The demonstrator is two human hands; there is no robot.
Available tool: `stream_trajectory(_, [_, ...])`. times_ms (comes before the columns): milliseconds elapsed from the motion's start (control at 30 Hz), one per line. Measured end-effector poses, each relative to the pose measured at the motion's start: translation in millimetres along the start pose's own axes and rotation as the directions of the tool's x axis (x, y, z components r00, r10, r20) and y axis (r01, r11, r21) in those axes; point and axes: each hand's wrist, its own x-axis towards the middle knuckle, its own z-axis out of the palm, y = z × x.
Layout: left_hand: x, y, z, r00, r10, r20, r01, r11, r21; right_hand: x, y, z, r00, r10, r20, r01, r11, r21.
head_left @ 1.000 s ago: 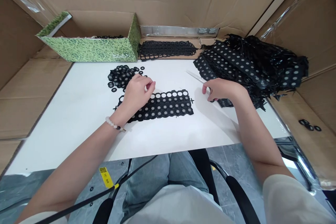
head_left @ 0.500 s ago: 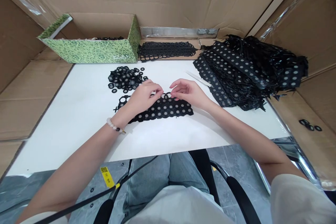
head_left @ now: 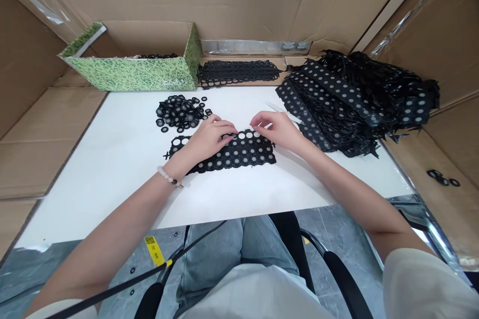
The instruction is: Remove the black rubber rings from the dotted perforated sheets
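Observation:
A black perforated sheet (head_left: 239, 154) with rows of round spots lies flat on the white table. Along its far edge, several holes show white through them. My left hand (head_left: 211, 139) rests over the sheet's left half, thumb and fingers closed on its far edge. At the far edge, to the right, is my right hand (head_left: 277, 129), its thumb and fingertips pinched together; whatever they hold is too small to make out. Loose black rings (head_left: 179, 112) lie heaped just beyond my left hand. Beyond my right hand lies a pale, thin tool (head_left: 279, 108), partly hidden.
A large pile of spotted black sheets (head_left: 337, 94) covers the table's right side. At the back stand a green patterned box (head_left: 130, 74) with black pieces inside and a stack of black holed strips (head_left: 239, 71). Several black rings (head_left: 442, 180) lie on cardboard at right. Cardboard walls surround the table.
My right hand has shifted slightly right along the sheet's far edge, widening the gap between my hands. More white holes show there now. My left hand has lowered onto the sheet.

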Motion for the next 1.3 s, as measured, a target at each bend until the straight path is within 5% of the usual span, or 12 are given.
stream_trajectory(100, [0.4, -7.3, -4.6, 0.991, -0.113, -0.068, 0.116, 0.992, 0.040, 0.2, 3.0, -1.3, 0.999, 0.026, 0.043, -0.025, 0.999, -0.032])
stream_trajectory(167, [-1.8, -18.9, -14.8, 0.948, -0.239, -0.208, 0.257, 0.965, 0.060, -0.1, 2.5, -3.7, 0.996, 0.055, 0.071, -0.050, 0.996, -0.070])
stream_trajectory(300, [-11.9, -46.3, -35.7, 0.734, -0.377, -0.565, 0.466, 0.885, 0.015, -2.6, -3.1, -10.2, 0.986, 0.136, 0.092, -0.111, 0.964, -0.240])
stream_trajectory(400, [-16.0, -51.6, -40.7, 0.646, -0.429, -0.631, 0.532, 0.846, -0.031, -4.0, -5.2, -15.4, 0.972, 0.230, 0.054, -0.188, 0.891, -0.413])
stream_trajectory(467, [-14.0, -44.2, -38.6, 0.668, -0.436, -0.603, 0.518, 0.854, -0.045, -3.2, -5.0, -18.6, 0.958, 0.277, 0.072, -0.212, 0.857, -0.470])
stream_trajectory(567, [-7.1, -23.1, -31.1, 0.783, -0.356, -0.510, 0.397, 0.917, -0.031, -0.3, -4.0, -21.7, 0.930, 0.318, 0.186, -0.221, 0.887, -0.406])
stream_trajectory(667, [-2.3, 0.9, -21.2, 0.905, -0.207, -0.370, 0.216, 0.976, -0.019, 2.2, -3.4, -21.1, 0.916, 0.304, 0.263, -0.255, 0.945, -0.204])
stream_trajectory(767, [-1.7, 22.3, -11.0, 0.976, -0.082, -0.201, 0.071, 0.996, -0.060, 2.6, -5.5, -17.1, 0.909, 0.290, 0.301, -0.338, 0.933, 0.123])
stream_trajectory(867, [-2.9, 38.2, -4.0, 0.997, 0.024, -0.072, -0.034, 0.991, -0.131, 1.1, -10.8, -12.7, 0.895, 0.254, 0.366, -0.403, 0.811, 0.423])
stream_trajectory(967, [-3.6, 46.6, -2.3, 0.998, 0.031, -0.061, -0.041, 0.987, -0.158, -0.8, -15.0, -8.5, 0.889, 0.206, 0.409, -0.425, 0.704, 0.569])
stream_trajectory(1167, [-3.5, 47.9, -4.2, 0.994, -0.071, -0.086, 0.052, 0.978, -0.201, -2.5, -11.4, 5.4, 0.864, 0.313, 0.393, -0.500, 0.621, 0.604])
stream_trajectory(1300, [-3.6, 47.9, -2.5, 0.990, -0.134, -0.044, 0.120, 0.963, -0.241, -3.5, -12.1, 12.6, 0.885, 0.238, 0.400, -0.454, 0.633, 0.628])
